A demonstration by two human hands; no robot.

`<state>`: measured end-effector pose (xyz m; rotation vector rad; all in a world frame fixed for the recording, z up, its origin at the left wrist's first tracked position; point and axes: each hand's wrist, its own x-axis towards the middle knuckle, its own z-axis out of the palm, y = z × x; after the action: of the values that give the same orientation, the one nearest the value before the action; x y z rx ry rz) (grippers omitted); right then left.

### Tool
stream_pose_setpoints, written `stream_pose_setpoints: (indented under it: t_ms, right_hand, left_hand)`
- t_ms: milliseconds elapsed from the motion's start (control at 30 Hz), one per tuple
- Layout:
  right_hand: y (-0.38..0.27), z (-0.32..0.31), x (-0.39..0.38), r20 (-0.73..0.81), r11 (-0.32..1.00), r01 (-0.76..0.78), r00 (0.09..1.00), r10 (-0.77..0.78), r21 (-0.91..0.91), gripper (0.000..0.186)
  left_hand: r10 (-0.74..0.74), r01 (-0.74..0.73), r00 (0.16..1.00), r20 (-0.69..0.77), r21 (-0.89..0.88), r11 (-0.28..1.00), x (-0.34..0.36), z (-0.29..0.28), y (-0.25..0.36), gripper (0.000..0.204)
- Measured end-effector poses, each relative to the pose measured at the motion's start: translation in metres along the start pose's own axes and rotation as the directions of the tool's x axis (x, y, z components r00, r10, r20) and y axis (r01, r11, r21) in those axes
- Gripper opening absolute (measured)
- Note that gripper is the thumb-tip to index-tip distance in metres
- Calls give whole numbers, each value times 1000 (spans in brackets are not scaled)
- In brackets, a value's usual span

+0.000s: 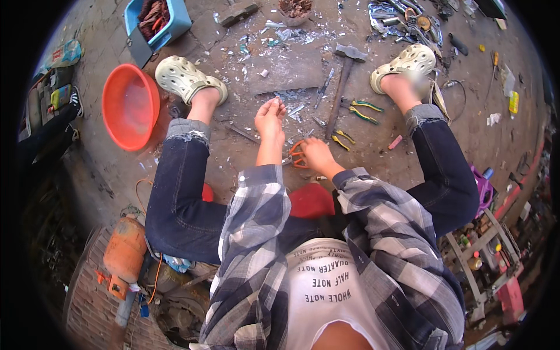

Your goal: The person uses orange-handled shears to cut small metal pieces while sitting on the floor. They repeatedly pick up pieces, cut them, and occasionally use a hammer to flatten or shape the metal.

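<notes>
My left hand (269, 119) is raised in the middle, fingers pinched on something too small to make out, near the lower edge of a dark metal plate (285, 70). My right hand (318, 153) is closed on orange-handled pliers or snips (296, 156) below it. Just to the right lie a long hammer (341, 87) and two pairs of green-and-yellow pliers (363, 114) (341, 139). Small bright scraps (294, 111) and a metal bar (242, 131) lie around my hands.
A red basin (129, 108) and blue crate (174, 23) stand left; piled metal parts (405, 20) lie upper right. My feet in cream clogs (184, 74) flank the work area. An orange gas cylinder (125, 248) is lower left; a metal frame (490, 259) is lower right.
</notes>
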<state>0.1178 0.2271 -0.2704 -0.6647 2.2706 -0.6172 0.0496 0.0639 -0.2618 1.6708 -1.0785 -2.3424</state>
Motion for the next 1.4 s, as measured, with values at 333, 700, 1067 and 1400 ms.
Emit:
stream_pose_setpoints:
  t_ms: [333,700,1067,1400]
  right_hand:
    - [31,-72,78,-343,601,-159,696,631,783,21]
    - [1,-107,110,-240,237,138,842,483,962,17]
    - [0,-132,105,-210,325,108,930,300,940,20]
    - [-10,-158,104,-310,616,91,915,259,783,19]
  left_hand:
    - [-49,45,981,188,24,999,17,37,-14,15]
    - [-15,-47,941,339,174,984,4,53,8,15]
    - [-173,160,874,453,69,985,5,47,32,13]
    - [44,-126,858,513,126,984,3,49,33,14]
